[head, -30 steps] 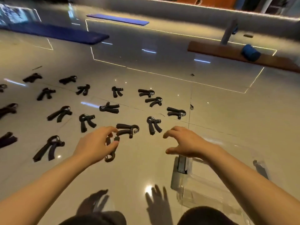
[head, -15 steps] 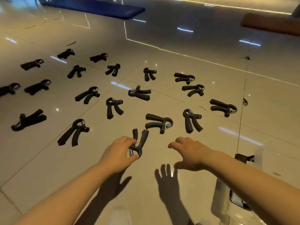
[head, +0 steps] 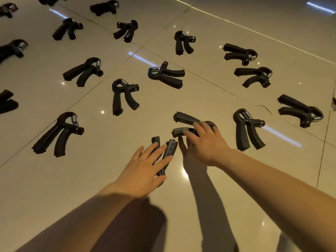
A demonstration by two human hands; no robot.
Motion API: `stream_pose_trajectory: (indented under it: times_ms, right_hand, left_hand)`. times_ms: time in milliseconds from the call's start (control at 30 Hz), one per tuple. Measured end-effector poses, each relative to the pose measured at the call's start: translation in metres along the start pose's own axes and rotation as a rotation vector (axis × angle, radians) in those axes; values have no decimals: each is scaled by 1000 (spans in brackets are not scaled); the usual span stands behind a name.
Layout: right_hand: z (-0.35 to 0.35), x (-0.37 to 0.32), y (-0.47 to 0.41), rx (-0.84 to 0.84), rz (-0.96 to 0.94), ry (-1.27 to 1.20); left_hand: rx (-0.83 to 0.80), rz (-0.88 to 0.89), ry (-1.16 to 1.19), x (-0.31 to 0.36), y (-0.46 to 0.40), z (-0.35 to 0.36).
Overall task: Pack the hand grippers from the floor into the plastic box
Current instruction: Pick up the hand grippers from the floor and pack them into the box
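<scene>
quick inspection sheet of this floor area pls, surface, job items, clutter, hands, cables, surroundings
surface: glossy beige tiled floor with light reflections and a small crack mark.
job's things: many black hand grippers lie spread over the floor; one under the left hand, one under the right hand, another just right of it. The plastic box is not in view.
clutter: nothing seen.
hands: left hand lies over a gripper with fingers stretched along its handles; right hand reaches over another, fingers across its handles, grasp unclear.
cables: nothing seen.
surroundings: a light line crosses the floor at the top right.
</scene>
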State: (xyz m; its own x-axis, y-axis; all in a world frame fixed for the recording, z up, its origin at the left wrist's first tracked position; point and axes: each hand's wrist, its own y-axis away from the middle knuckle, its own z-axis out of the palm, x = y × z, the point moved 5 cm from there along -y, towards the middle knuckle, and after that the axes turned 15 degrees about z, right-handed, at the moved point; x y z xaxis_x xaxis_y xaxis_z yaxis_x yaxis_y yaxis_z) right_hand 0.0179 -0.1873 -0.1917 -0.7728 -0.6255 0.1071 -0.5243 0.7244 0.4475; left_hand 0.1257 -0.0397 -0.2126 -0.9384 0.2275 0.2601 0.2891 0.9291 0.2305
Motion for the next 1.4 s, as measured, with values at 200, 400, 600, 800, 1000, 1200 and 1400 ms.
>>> stream_pose_trajectory:
  times_ms: [200, 400, 600, 800, 1000, 1200, 1400]
  right_hand:
    - [24, 18, -35, -66, 87, -20]
    - [31, 22, -35, -30, 59, 2]
    - [38, 19, -15, -80, 127, 17]
    - [66, 18, 50, -96, 205, 51]
    - [107, 20, 138, -186, 255, 52]
    - [126, 32, 189, -229, 246, 51]
    - [102, 41, 168, -73, 183, 21]
  left_hand:
    - [-50, -100, 119, -13, -10, 41]
    - [12, -93, 66, -13, -9, 47]
    - [22, -385, 211, 5, 9, 48]
    - [14, -497, 256, 35, 36, 62]
    - [60, -637, 573, 79, 47, 59]
    - [268, -725, 835, 123, 53, 66]
    - [421, -452, 412, 73, 57, 30]
